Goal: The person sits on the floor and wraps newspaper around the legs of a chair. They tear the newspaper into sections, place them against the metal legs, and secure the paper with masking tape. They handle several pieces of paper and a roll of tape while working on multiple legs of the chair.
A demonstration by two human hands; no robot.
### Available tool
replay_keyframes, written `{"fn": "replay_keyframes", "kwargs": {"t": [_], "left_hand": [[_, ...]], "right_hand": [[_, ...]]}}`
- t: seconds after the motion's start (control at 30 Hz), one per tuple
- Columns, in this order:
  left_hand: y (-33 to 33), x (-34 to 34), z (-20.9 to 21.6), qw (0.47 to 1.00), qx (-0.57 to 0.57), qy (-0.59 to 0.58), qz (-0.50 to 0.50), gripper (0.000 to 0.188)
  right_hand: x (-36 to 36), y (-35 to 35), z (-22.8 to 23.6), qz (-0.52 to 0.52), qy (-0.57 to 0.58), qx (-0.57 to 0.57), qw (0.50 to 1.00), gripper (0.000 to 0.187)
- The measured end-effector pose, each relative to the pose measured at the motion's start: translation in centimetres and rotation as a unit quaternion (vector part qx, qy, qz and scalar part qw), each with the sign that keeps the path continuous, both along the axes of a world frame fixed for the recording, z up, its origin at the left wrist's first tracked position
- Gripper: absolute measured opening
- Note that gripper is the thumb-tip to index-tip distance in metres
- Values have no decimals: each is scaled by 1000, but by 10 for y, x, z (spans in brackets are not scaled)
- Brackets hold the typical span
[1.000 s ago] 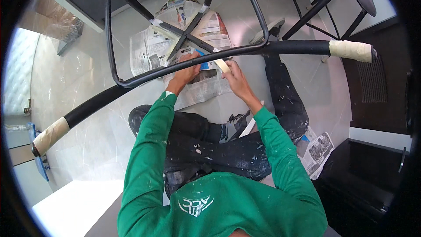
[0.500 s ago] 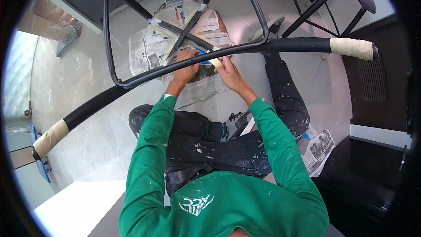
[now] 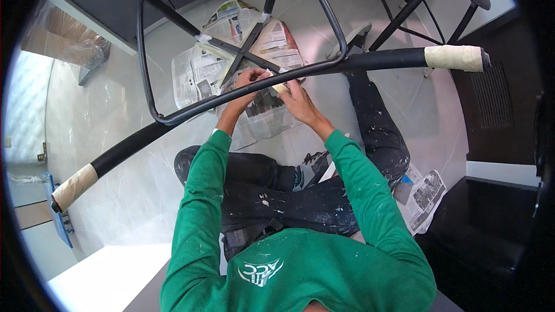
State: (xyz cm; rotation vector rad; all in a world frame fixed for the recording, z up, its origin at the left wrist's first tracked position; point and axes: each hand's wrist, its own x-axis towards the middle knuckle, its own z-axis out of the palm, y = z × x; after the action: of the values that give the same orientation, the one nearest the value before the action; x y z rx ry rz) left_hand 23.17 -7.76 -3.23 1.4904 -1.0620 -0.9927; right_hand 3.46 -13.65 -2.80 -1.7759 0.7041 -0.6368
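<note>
An upturned black metal stool point(image 3: 151, 75) stands over newspaper point(image 3: 196, 78), its crossed flat bars point(image 3: 241, 53) under its legs and ring. Pale masking tape covers the leg ends point(image 3: 454, 58). My right hand point(image 3: 299, 104) is closed around a roll of masking tape point(image 3: 280, 87), just below the black tube. Close beside it, my left hand point(image 3: 247, 85) has its fingers pinched at the tape's loose strip, near the lower end of one crossed bar. The tube partly hides the left fingers. Small pieces of tape point(image 3: 204, 39) sit where the legs meet the bars.
Another black stool point(image 3: 428, 8) stands at the far right. My legs point(image 3: 277, 196) are folded on the grey tiled floor. More newspaper point(image 3: 425, 196) lies by my right knee. A plastic-wrapped item point(image 3: 69, 40) is at the left, and a dark cabinet point(image 3: 491, 98) at the right.
My left hand has lifted off the crossed bar and moved right, its fingers now at the tape beside the roll. The blue patch between the hands is no longer visible. The view has shifted slightly.
</note>
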Motion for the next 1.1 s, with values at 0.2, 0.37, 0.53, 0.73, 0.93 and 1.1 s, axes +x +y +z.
{"fn": "replay_keyframes", "kwargs": {"t": [0.2,0.37,0.53,0.73,0.93,1.1], "left_hand": [[-19,8,-3,995,-67,-46,65,17],[-32,16,-3,974,-87,-134,159,20],[-37,48,-27,955,-86,-94,267,22],[-52,44,-37,959,-48,-33,278,25],[-59,30,-46,956,-49,82,278,41],[-55,21,-67,947,-96,-32,306,48]], "right_hand": [[-1,-14,9,-11,-3,-58,998,44],[-16,-20,35,-4,36,-187,982,47],[-33,-25,21,-1,182,-274,944,42],[-37,-22,14,-19,172,-299,939,49],[-34,-26,8,-16,166,-384,908,42],[-27,-25,1,-2,148,-433,889,33]]}}
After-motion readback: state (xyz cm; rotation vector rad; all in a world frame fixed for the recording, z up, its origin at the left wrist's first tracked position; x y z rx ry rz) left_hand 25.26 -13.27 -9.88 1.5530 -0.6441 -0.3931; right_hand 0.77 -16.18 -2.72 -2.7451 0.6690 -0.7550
